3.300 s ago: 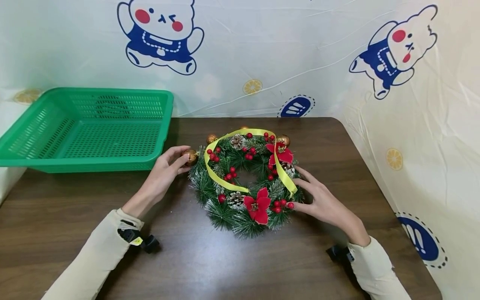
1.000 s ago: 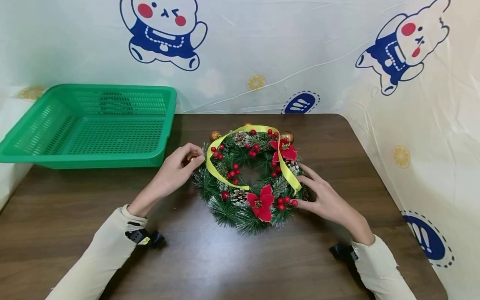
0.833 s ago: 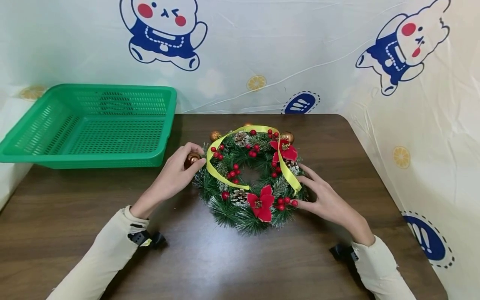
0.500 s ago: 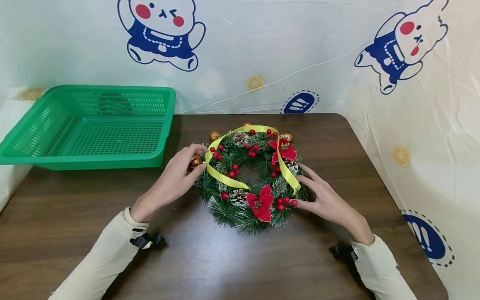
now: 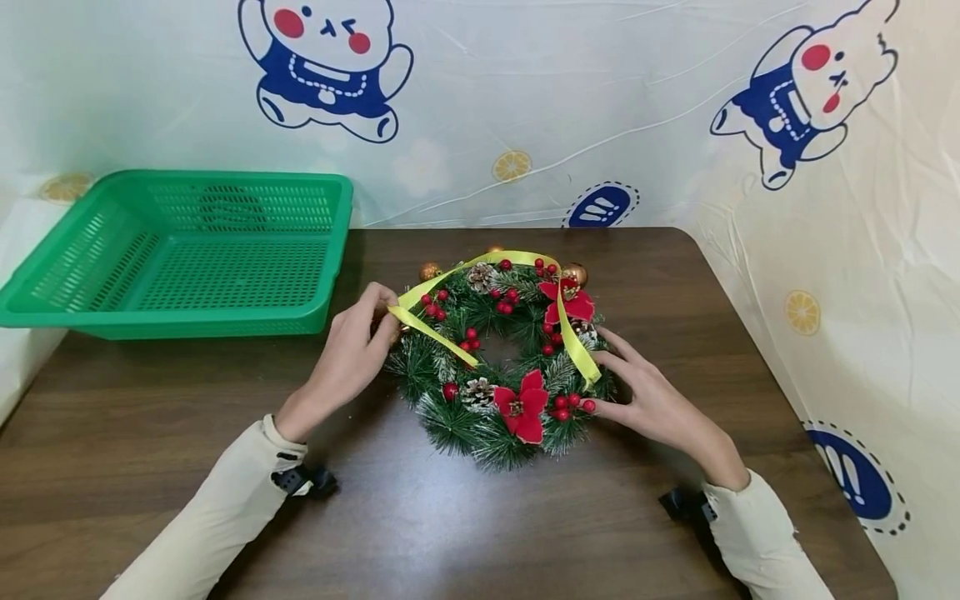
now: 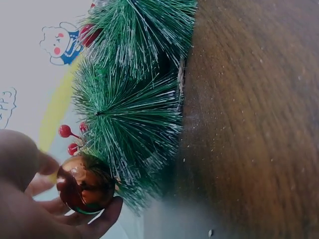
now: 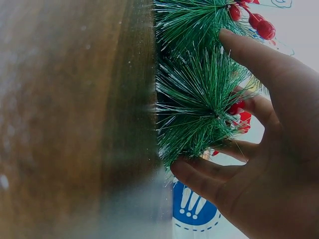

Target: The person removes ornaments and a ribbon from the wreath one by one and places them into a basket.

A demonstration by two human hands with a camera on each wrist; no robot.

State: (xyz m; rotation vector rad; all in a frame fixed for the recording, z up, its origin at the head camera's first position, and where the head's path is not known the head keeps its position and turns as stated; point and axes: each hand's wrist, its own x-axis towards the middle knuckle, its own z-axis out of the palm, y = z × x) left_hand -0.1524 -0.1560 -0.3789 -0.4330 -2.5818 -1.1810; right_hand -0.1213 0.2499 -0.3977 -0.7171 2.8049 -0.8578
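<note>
The left hand [image 5: 351, 346] is at the left side of the wreath [image 5: 498, 358], with its fingers curled: they pinch the yellow ribbon [image 5: 427, 327] and pull it a little to the left. In the left wrist view the same fingers [image 6: 107, 214] also touch a copper ball [image 6: 84, 183] on the wreath. The right hand [image 5: 651, 404] rests against the right side of the wreath with spread, relaxed fingers [image 7: 259, 59] among the green needles; it grips nothing.

The wreath lies flat on the table [image 5: 450, 533], near the middle of the far edge. A green basket [image 5: 180, 250] stands on the far left corner, apart from the wreath. Nothing stands between the hands and the wreath.

I see no readable writing.
</note>
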